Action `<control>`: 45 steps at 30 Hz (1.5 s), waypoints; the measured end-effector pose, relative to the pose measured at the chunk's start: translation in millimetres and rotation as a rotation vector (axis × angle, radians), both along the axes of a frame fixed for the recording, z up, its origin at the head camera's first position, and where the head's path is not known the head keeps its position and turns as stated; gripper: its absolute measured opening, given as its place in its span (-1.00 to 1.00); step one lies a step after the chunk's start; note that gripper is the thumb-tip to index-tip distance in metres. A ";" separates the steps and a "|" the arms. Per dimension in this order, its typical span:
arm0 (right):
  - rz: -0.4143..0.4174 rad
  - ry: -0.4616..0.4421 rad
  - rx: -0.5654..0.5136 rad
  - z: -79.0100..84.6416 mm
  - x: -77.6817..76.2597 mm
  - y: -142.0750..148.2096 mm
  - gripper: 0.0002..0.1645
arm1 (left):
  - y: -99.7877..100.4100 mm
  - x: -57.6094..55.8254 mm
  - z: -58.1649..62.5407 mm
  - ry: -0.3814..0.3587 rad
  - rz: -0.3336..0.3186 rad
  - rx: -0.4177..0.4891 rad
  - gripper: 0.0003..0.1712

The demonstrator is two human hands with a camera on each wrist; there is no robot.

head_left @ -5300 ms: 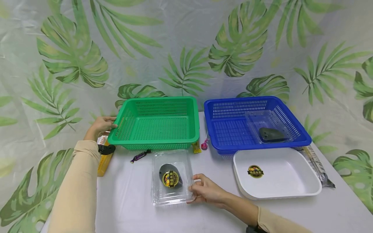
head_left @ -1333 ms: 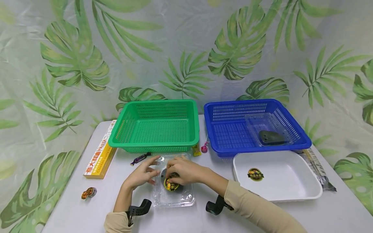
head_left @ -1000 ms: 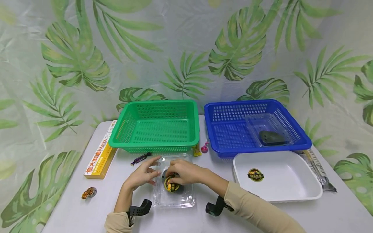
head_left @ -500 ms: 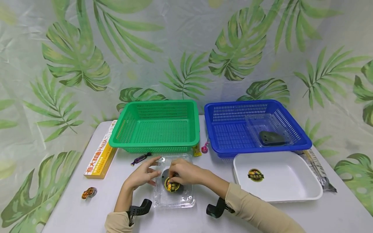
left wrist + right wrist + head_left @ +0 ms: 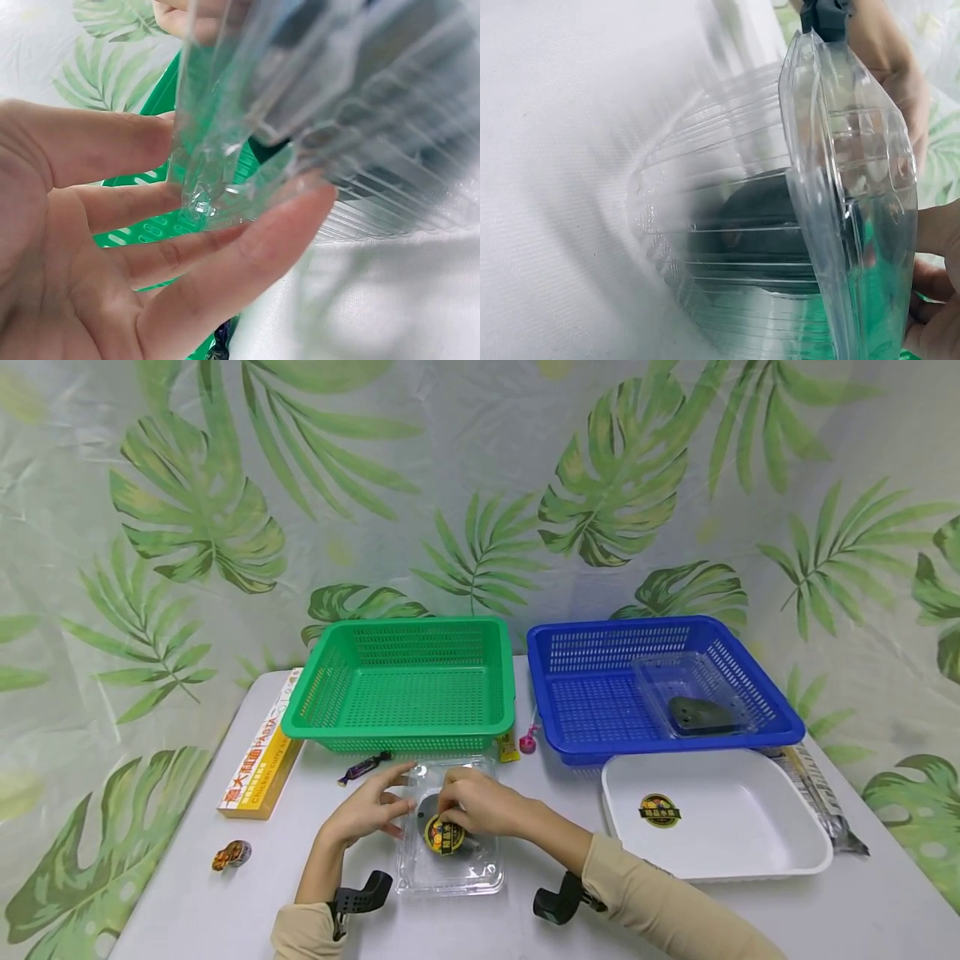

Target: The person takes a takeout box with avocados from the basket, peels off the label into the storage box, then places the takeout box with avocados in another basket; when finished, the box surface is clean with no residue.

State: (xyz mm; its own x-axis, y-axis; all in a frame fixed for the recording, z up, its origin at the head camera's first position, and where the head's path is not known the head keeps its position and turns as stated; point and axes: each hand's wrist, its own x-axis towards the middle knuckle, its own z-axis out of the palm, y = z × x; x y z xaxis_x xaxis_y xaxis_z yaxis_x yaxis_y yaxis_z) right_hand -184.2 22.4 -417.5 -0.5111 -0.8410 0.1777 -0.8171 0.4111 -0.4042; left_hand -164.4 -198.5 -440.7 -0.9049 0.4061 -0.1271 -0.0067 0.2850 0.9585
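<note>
A clear plastic clamshell box (image 5: 450, 878) stands on the white table in front of the green basket, with a dark grey rounded object (image 5: 761, 240) visible inside. On its top face is a round black-and-gold sticker (image 5: 442, 837). My left hand (image 5: 367, 812) holds the box's left side; in the left wrist view its thumb and fingers (image 5: 247, 262) come round the clear corner. My right hand (image 5: 483, 803) is bent over the sticker, fingertips at its upper right edge. Whether they pinch that edge is hidden.
Behind stand a green basket (image 5: 397, 737) and a blue basket (image 5: 585, 747) holding another clear box (image 5: 690, 681). A white tray (image 5: 735, 810) is at right. Around lie a pasta box (image 5: 262, 760), a purple-wrapped candy (image 5: 363, 768), a pink lollipop (image 5: 528, 743) and a brown-wrapped item (image 5: 231, 855).
My left hand has moved from the green basket to the box's left side. My right hand has gone from the box's right edge onto the sticker; lately its fingers shift slightly, uncovering more of it.
</note>
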 end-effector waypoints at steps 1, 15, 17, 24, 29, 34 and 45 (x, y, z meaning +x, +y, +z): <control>-0.002 -0.005 -0.001 0.0 0.0 0.1 -0.94 | 0.0 -0.1 0.1 -0.001 0.001 0.002 -0.28; -0.035 0.126 0.027 -1.6 6.1 -0.7 -0.83 | 0.7 -1.0 -1.8 -0.011 0.005 -0.016 -0.29; -0.043 0.146 0.032 -1.7 6.9 -1.1 -0.87 | 0.6 -1.0 -2.3 -0.013 0.002 -0.012 -0.29; -0.050 0.107 0.043 -1.6 5.9 -1.6 -0.86 | -0.1 -1.4 -4.0 -0.014 0.003 -0.013 -0.29; -0.005 -0.080 -0.013 3.2 3.1 2.5 -0.86 | -0.8 -1.0 -4.0 -0.016 0.009 -0.009 -0.29; -0.002 -0.378 -0.256 7.5 0.3 16.5 -0.90 | -1.8 -0.2 -3.8 -0.028 0.037 -0.002 -0.28; -0.183 -0.446 -0.428 24.0 1.1 109.4 -0.92 | -2.2 1.4 -3.4 -0.035 0.046 0.022 -0.27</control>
State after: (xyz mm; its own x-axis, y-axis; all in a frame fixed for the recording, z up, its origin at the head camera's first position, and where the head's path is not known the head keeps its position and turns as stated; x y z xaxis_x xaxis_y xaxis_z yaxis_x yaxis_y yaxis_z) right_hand -183.1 131.9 -393.5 -0.7418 -0.6350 0.2157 -0.4649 0.2551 -0.8478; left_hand -163.1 -200.7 -444.1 -0.9177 0.3676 -0.1504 -0.0528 0.2624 0.9635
